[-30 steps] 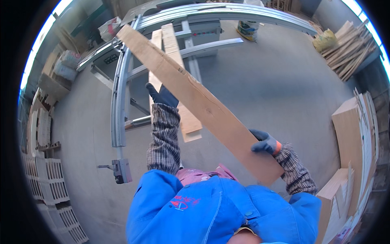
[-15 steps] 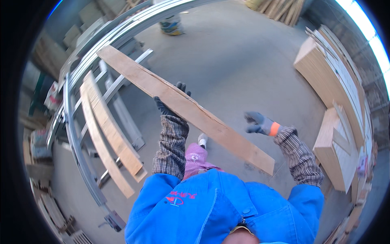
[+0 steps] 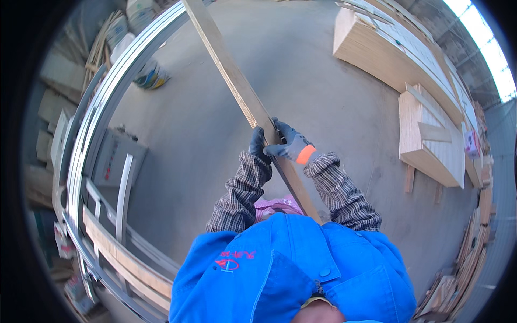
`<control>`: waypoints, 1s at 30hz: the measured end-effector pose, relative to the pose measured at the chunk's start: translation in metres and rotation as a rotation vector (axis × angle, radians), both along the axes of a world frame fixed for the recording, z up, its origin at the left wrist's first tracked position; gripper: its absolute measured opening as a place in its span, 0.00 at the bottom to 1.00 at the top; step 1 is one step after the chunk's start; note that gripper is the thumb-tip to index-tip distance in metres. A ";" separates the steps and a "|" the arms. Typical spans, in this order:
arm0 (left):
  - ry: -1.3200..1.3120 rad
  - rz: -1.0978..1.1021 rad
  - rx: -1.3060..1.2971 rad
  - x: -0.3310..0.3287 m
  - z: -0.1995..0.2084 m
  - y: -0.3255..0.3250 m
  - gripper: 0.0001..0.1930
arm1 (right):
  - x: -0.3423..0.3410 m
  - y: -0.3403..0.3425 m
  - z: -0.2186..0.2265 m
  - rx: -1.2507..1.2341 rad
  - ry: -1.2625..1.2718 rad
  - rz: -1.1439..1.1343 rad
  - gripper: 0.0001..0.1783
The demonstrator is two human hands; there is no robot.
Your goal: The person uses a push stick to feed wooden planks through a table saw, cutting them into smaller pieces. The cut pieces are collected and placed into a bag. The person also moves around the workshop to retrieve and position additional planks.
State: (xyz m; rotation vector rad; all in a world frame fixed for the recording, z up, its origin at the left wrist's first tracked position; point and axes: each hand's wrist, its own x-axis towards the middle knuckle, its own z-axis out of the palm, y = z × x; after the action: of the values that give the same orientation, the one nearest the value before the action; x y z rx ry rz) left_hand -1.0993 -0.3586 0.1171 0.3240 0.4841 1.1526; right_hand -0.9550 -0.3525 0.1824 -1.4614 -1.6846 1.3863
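A long, narrow wooden board (image 3: pixel 229 67) runs from the far upper left down toward my chest. My left hand (image 3: pixel 259 144), in a dark grey glove, grips its left edge near the middle. Opposite it, my right hand (image 3: pixel 291 144), in a grey glove with an orange cuff, is closed around the right edge. The fingers of both hands are partly hidden behind the board. Its near end reaches the front of my blue jacket, and its far end meets the top of the picture.
Metal rails (image 3: pixel 86 145) of a frame curve along the left, with wooden strips (image 3: pixel 121 247) lying on its lower part. Stacks of plywood sheets (image 3: pixel 396 59) stand at the right. Loose wood offcuts (image 3: pixel 452 285) lie at lower right, and a colourful bucket (image 3: pixel 152 77) stands at far left.
My right hand has come across and taken hold of the board. The board has turned to point more away from me, and my view has swung right, away from the metal frame.
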 end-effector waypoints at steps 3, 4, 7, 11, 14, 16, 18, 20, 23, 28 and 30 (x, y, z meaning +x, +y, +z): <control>-0.027 -0.040 0.004 0.007 0.005 0.014 0.37 | 0.006 0.005 0.004 0.034 -0.082 -0.076 0.67; -0.041 -0.060 0.008 0.010 0.009 0.017 0.38 | 0.008 0.008 -0.001 0.053 -0.109 -0.099 0.66; -0.035 -0.121 0.017 0.011 -0.006 0.034 0.37 | 0.013 0.019 -0.007 0.079 -0.170 -0.131 0.64; 0.070 -0.075 0.104 0.018 -0.005 0.049 0.36 | 0.020 0.032 -0.009 0.112 -0.120 -0.157 0.64; 0.073 -0.058 0.193 0.020 0.002 0.061 0.36 | 0.023 0.037 -0.001 0.222 -0.117 -0.158 0.61; 0.042 -0.115 0.308 0.012 0.002 0.055 0.37 | 0.017 0.031 -0.005 0.201 -0.106 -0.187 0.61; 0.023 -0.121 0.318 0.010 0.009 0.046 0.37 | 0.014 0.028 -0.005 0.187 -0.053 -0.210 0.61; 0.039 -0.145 0.254 0.009 0.017 0.042 0.37 | 0.013 0.029 0.000 0.179 0.042 -0.229 0.62; 0.112 -0.114 0.280 0.003 0.015 0.041 0.38 | 0.004 0.017 0.009 0.159 -0.010 -0.233 0.60; 0.052 -0.156 0.209 0.015 0.014 0.060 0.40 | 0.010 0.010 0.020 0.187 0.117 -0.327 0.56; -0.048 -0.257 0.142 0.008 0.018 0.058 0.43 | 0.014 0.008 0.012 0.222 0.140 -0.364 0.55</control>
State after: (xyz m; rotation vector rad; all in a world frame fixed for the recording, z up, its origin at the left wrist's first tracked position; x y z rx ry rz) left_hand -1.0911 -0.3004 0.1351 0.4673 0.3088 0.9439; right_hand -0.9406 -0.3448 0.1943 -1.4220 -1.3544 1.0434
